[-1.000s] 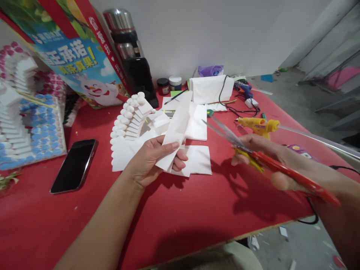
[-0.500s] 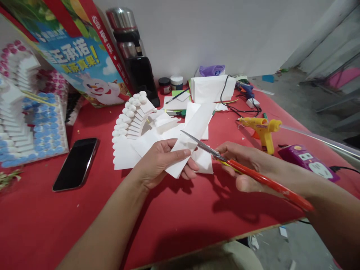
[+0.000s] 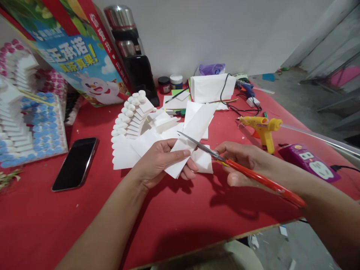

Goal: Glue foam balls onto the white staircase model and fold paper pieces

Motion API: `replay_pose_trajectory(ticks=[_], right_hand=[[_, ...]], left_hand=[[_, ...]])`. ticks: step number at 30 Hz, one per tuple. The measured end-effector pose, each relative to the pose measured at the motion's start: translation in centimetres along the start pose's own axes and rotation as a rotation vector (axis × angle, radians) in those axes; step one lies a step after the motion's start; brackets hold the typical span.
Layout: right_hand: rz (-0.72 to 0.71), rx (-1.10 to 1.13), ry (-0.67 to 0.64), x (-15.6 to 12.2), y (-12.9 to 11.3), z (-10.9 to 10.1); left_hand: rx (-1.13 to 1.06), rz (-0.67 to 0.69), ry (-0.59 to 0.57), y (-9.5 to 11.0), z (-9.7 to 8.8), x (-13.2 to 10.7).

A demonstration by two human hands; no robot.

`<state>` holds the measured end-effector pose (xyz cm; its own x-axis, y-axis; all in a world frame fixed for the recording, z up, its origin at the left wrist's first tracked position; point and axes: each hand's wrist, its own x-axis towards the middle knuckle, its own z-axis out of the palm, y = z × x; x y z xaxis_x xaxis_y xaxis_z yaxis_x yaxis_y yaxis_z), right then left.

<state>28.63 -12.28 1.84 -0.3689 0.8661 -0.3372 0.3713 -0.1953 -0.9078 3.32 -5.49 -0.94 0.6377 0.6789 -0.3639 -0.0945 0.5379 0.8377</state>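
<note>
1. Left hand point(image 3: 165, 162), above the red tabletop point(image 3: 180, 221): clamped on a folded white paper strip point(image 3: 197, 124), thumb on top, fingers beneath.
2. Right hand point(image 3: 257, 157): wrapped round red-handled scissors point(image 3: 242, 167); compared with a second ago, when the blades stand parted to the right of the strip, they now lie across it; the work thus appears to be at a cut, though whether paper sits between both blades cannot be told.
3. Smartphone point(image 3: 75, 164), to the left; loose white paper point(image 3: 204, 162) just behind the strip's lower end.
4. White stepped model point(image 3: 133, 116), behind the left hand; yellow glue gun point(image 3: 261, 124), beyond the right.
5. Steel-topped flask point(image 3: 121, 18), by the wall.
</note>
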Motion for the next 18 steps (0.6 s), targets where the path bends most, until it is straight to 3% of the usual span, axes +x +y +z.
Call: replay_pose_trajectory(ticks=[3,7,18], right_hand=[[0.091,0.106,-0.073,0.03,0.15,-0.01],[0.106,0.155,-0.056,0.1,0.35,0.02],[0.052,0.0,0.043,0.74,0.9,-0.08]], left_hand=[[0.007,-0.004,0.004,-0.09,-0.04,0.01],[-0.007,0.008,-0.008,-0.19,-0.17,0.12],[-0.014,0.011,-0.049,-0.16,-0.43,0.19]])
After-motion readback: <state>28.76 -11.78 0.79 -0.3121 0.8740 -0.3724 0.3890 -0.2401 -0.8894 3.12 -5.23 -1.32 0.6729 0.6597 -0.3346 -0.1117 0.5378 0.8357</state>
